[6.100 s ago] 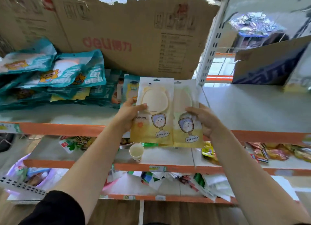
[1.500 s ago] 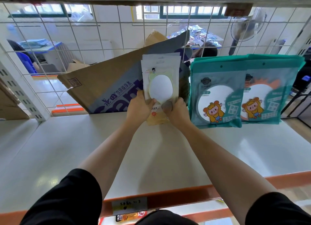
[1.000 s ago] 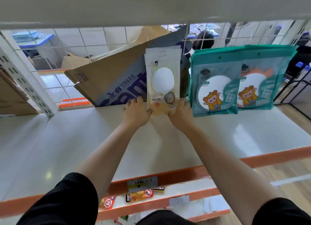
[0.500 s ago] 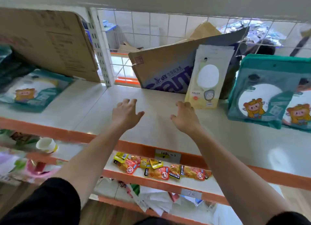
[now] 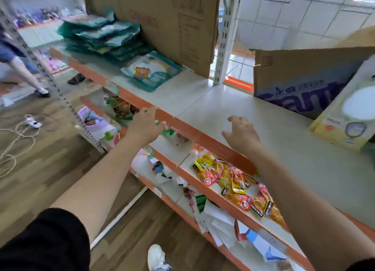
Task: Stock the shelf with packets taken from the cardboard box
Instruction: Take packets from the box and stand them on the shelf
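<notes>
Nearest me: black sleeve on the left arm, and a white shoe on the wood floor below.

Left hand: half a second ago it hovered spread over the shelf top. It has since dropped to the orange front lip. Fingers bent, tips at the lip's upper edge. I cannot tell whether they clasp it. No packet in it.

Right hand: above the shelf near the front, fingers loose and slightly spread, holding nothing. It has pulled back and is now well apart from the yellow packet.

Under the lip, the lower shelf carries red and yellow snack sachets, as before.

Yellow packet: unchanged since release. It stands on the shelf top at far right, tilted back against the blue-printed cardboard box. Six seconds ago both hands held packets of this kind. Now neither does.

My view has swung left. The teal packets that stood right of the yellow one are out of frame. The left bay shows instead: one teal packet lying flat, a blurred teal stack behind it, and a brown cardboard panel upright at the back.

Far left, on the floor: a white power strip with cord, and another person's leg beyond it.
</notes>
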{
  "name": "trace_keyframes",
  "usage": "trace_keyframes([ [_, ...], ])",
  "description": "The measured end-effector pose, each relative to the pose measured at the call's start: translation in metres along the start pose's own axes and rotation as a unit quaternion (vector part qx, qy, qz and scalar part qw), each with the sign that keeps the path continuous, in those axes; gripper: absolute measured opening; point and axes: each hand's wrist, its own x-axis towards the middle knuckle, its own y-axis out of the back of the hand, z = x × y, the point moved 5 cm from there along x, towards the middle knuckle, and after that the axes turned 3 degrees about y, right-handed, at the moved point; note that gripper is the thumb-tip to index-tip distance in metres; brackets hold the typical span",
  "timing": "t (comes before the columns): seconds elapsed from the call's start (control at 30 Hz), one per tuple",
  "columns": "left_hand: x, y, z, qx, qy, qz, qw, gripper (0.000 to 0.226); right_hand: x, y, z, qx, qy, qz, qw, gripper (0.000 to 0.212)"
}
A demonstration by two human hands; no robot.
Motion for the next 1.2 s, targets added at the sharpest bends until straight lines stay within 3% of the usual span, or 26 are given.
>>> trace_keyframes([
  [0.53,0.064,0.106,-0.204,-0.041,0.057,0.025,0.997,0.056,0.090,-0.092,-0.248,0.036,0.083,-0.037,0.995,0.044],
  [1.0,0.169,0.122,-0.293,-0.085,0.077,0.019,0.993,0.052,0.202,-0.142,-0.370,0.078,0.141,-0.033,0.986,0.042],
  [1.2,0.271,0.146,-0.325,-0.035,0.085,0.042,0.995,0.053,0.300,-0.127,-0.415,0.161,0.155,0.045,0.974,0.040],
])
